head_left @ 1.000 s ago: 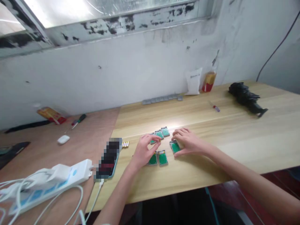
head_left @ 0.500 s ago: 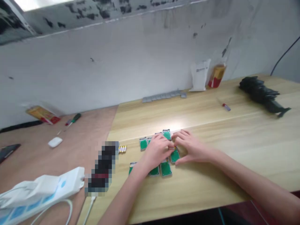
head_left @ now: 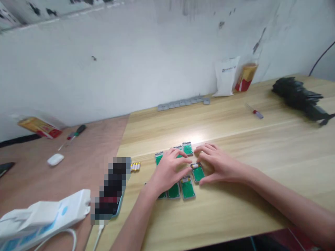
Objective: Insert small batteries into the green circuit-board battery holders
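Note:
Several small green circuit boards in grey cases lie in rough rows on the table. My left hand (head_left: 170, 170) hovers over them with its fingers apart, partly hiding some; its fingertips are near the upper left of one circuit board (head_left: 199, 174). A battery (head_left: 195, 166) lies across that board's top end. On the board's other side, my right hand (head_left: 217, 165) curves with thumb and fingers spread, close against the board's right edge. Below, another circuit board (head_left: 187, 188) also carries a battery at its top. A further board (head_left: 187, 149) lies above, between the hands.
Several batteries (head_left: 135, 167) lie beside a blurred phone-like device (head_left: 111, 190). A white power strip (head_left: 62, 209) is at lower left. Grey flat pieces (head_left: 183, 103) line the wall. Screwdrivers (head_left: 258, 113), a white packet (head_left: 226, 78) and a black bag (head_left: 295, 96) lie farther back.
The fingers of my two hands have drawn slightly apart, and the battery on the board between them shows more plainly. The whole view has shifted a little.

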